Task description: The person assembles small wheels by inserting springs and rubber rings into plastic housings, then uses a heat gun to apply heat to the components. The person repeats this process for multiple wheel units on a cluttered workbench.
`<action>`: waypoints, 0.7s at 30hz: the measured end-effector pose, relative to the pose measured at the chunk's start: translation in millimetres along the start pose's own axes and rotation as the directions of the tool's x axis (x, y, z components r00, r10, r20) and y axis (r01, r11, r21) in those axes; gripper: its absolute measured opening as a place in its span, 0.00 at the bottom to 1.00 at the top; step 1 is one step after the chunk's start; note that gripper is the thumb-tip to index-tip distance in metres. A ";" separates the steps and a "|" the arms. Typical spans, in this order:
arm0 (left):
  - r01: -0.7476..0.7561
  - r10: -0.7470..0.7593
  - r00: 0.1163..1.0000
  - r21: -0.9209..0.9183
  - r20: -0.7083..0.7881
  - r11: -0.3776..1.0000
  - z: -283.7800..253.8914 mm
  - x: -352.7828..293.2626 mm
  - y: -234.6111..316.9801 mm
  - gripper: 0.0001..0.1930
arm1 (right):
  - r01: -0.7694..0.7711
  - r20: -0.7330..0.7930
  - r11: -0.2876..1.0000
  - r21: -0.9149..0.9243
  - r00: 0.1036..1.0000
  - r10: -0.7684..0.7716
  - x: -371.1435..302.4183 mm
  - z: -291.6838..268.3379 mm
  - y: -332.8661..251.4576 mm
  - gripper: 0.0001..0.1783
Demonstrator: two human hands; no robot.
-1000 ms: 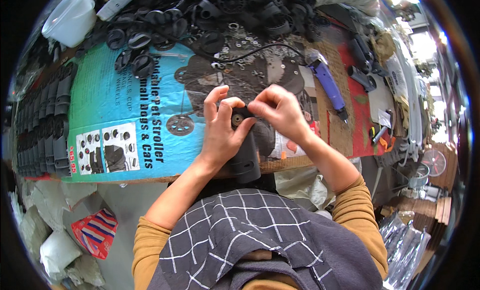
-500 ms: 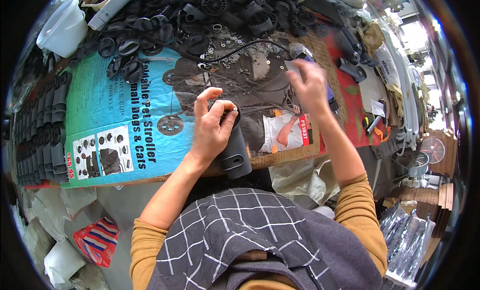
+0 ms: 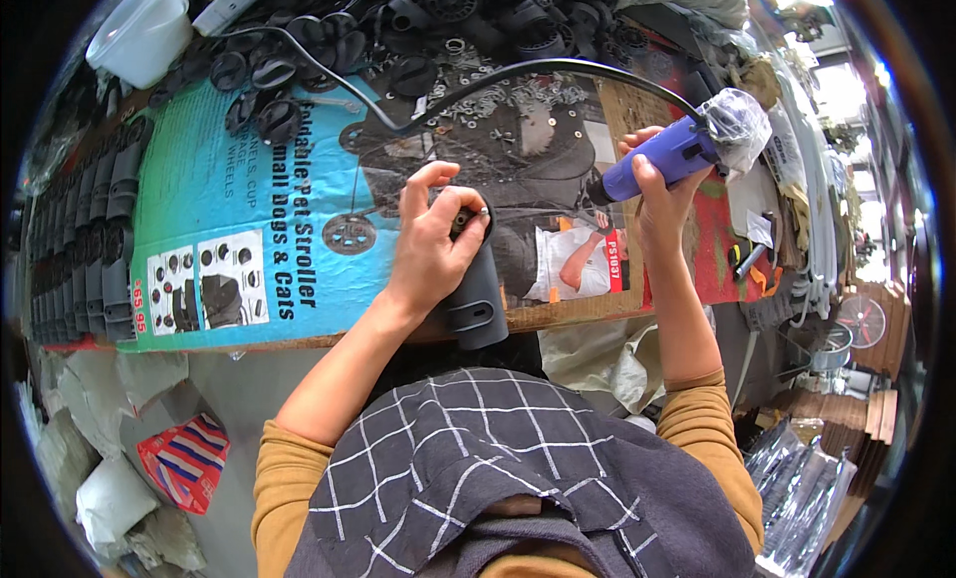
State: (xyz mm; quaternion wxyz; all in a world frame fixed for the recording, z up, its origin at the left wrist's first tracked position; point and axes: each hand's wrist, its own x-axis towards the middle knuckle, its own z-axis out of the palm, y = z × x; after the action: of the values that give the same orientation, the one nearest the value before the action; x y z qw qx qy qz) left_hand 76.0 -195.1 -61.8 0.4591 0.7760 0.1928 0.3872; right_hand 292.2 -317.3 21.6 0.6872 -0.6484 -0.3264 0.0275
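My left hand (image 3: 435, 241) is closed at the upper end of a dark grey plastic tubular part (image 3: 478, 297). Its thumb and forefinger pinch a small shiny metal fastener (image 3: 485, 212), too small to tell its exact kind. The tubular part lies tilted over the table's front edge, with a slot showing near its lower end. In my right hand (image 3: 665, 185) is a blue electric screwdriver (image 3: 659, 168), its dark tip pointing left toward the part. Clear plastic wraps the screwdriver's back end, and a black cord (image 3: 538, 67) runs from it leftward across the table.
Loose washers and small metal hardware (image 3: 498, 105) lie scattered mid-table. Behind them are piled black plastic wheels and fittings (image 3: 453, 0). Rows of similar dark parts (image 3: 95, 234) stand at the left, below a white tub (image 3: 139, 35). Printed cardboard (image 3: 214, 220) covers the tabletop.
My right hand has picked up the blue screwdriver from the table's right side and raised it, lifting the cord. My left hand and the tubular part have barely shifted.
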 end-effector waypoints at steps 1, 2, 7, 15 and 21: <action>0.003 -0.003 1.000 -0.016 -0.006 1.000 0.2 -0.3 -0.4 0.08 | -0.051 0.019 0.996 0.067 0.999 0.050 -1.0 7.9 -3.3 0.36; 0.000 0.000 1.000 -0.011 -0.009 1.000 0.3 -0.1 -1.1 0.08 | -0.129 0.002 0.985 0.113 0.992 0.130 -3.2 13.6 -7.6 0.35; -0.009 0.009 1.000 0.004 0.003 1.000 -0.5 -0.8 -1.5 0.08 | -0.131 0.103 0.815 0.565 0.991 0.088 -22.0 36.0 -41.3 0.33; 0.017 -0.018 0.999 0.006 0.030 1.000 -2.2 -1.5 1.3 0.07 | -0.131 0.209 0.789 0.600 0.978 0.004 -34.9 73.0 -63.9 0.41; 0.023 -0.022 0.999 -0.024 0.029 0.999 -2.5 -1.1 2.1 0.08 | -0.133 0.240 0.762 0.633 0.970 -0.030 -33.7 73.5 -57.5 0.40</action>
State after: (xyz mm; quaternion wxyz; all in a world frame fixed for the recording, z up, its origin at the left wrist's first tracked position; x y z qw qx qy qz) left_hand 73.2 -195.5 -59.8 0.4756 0.7735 0.1901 0.3733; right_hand 208.0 -277.7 56.0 0.8231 -0.3736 -0.3580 0.2339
